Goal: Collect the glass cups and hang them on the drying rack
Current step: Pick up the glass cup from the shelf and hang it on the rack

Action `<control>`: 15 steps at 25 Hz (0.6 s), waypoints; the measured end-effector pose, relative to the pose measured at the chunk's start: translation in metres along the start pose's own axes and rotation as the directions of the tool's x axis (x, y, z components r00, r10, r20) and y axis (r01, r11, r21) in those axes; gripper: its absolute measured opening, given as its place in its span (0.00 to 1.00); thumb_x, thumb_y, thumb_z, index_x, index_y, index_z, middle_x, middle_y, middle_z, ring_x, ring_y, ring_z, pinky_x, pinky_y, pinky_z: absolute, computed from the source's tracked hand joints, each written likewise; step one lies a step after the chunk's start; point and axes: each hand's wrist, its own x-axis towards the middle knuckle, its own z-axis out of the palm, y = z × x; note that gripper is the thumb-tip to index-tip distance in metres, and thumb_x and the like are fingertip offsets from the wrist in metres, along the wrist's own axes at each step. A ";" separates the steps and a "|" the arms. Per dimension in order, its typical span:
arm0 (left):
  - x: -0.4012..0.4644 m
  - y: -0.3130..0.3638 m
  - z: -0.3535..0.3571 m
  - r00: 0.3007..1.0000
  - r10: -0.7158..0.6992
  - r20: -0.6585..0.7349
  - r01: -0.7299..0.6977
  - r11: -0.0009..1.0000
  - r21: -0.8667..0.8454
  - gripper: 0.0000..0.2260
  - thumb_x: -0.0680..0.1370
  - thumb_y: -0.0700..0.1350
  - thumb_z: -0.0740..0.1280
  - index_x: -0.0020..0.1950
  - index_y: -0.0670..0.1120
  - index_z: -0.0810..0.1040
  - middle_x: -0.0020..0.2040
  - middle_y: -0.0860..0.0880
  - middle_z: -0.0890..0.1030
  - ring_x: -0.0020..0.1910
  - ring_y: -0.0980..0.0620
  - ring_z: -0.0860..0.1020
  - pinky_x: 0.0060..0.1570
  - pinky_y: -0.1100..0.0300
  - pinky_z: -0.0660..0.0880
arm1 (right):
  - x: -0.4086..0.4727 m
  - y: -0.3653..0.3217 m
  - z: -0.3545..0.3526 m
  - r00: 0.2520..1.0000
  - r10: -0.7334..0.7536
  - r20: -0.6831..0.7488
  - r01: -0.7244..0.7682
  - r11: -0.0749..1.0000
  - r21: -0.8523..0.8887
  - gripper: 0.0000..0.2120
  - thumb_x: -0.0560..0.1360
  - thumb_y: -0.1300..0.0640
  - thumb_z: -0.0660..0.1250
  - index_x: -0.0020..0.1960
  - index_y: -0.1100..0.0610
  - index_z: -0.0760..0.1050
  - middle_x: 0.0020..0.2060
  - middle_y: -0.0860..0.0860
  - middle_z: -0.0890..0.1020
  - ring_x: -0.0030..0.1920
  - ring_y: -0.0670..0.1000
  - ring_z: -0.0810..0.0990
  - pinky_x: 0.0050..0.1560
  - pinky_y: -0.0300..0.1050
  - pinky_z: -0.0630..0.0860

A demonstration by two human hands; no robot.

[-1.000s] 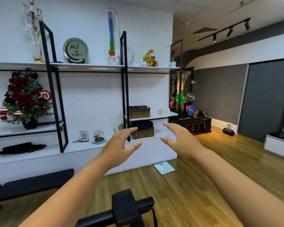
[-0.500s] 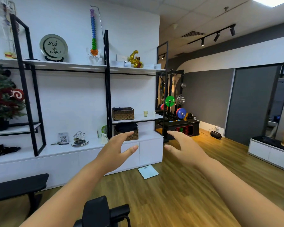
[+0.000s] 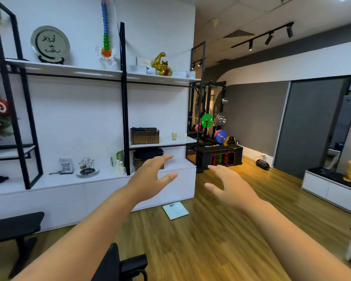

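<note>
A small glass cup point(image 3: 174, 136) stands on the middle white shelf, right of a wicker basket point(image 3: 144, 135); a second pale cup point(image 3: 184, 135) sits just beside it. The drying rack point(image 3: 87, 165), a thin metal stand with pegs on a round plate, sits on the lower white counter to the left. My left hand point(image 3: 150, 177) and my right hand point(image 3: 229, 186) are stretched out in mid-air in front of me, fingers apart, holding nothing, well short of the shelf.
A white wall shelf unit with black posts point(image 3: 124, 98) fills the left. A scale point(image 3: 175, 210) lies on the wood floor. A black bench point(image 3: 12, 228) stands at left, a black chair part point(image 3: 120, 264) below me. A weight rack point(image 3: 211, 128) stands behind.
The view has swung right and moved closer to the shelves; the shelf unit has slid left in the picture. Both hands stay held out, open and empty.
</note>
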 end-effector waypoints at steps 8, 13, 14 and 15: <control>0.101 -0.065 0.026 1.000 -0.002 0.015 0.001 0.999 0.033 0.29 0.81 0.63 0.66 0.80 0.60 0.64 0.79 0.58 0.69 0.78 0.56 0.65 0.73 0.54 0.67 | 0.108 0.035 0.031 1.000 -0.016 -0.019 0.017 0.998 0.052 0.34 0.81 0.37 0.65 0.83 0.45 0.59 0.81 0.47 0.66 0.80 0.50 0.62 0.78 0.53 0.64; 0.176 -0.119 0.046 1.000 -0.002 0.020 0.001 1.000 0.023 0.28 0.81 0.63 0.65 0.80 0.60 0.65 0.78 0.58 0.70 0.76 0.56 0.66 0.72 0.54 0.68 | 0.186 0.057 0.055 0.999 0.016 -0.048 -0.011 0.996 0.084 0.33 0.81 0.37 0.65 0.82 0.44 0.60 0.80 0.46 0.66 0.79 0.49 0.64 0.76 0.52 0.66; 0.188 -0.128 0.052 1.000 -0.001 0.023 0.000 1.000 0.021 0.28 0.81 0.63 0.66 0.80 0.60 0.65 0.78 0.58 0.70 0.76 0.56 0.66 0.72 0.55 0.68 | 0.200 0.062 0.062 0.999 0.019 -0.048 -0.015 0.996 0.088 0.33 0.81 0.38 0.65 0.82 0.44 0.60 0.80 0.46 0.66 0.79 0.49 0.65 0.76 0.52 0.66; 0.199 -0.137 0.059 1.000 -0.001 0.028 0.000 1.000 0.015 0.28 0.81 0.63 0.66 0.80 0.60 0.65 0.78 0.58 0.70 0.76 0.56 0.66 0.72 0.56 0.67 | 0.212 0.067 0.068 0.999 0.024 -0.047 -0.020 0.996 0.090 0.33 0.81 0.38 0.65 0.82 0.44 0.60 0.80 0.45 0.66 0.79 0.49 0.65 0.76 0.52 0.66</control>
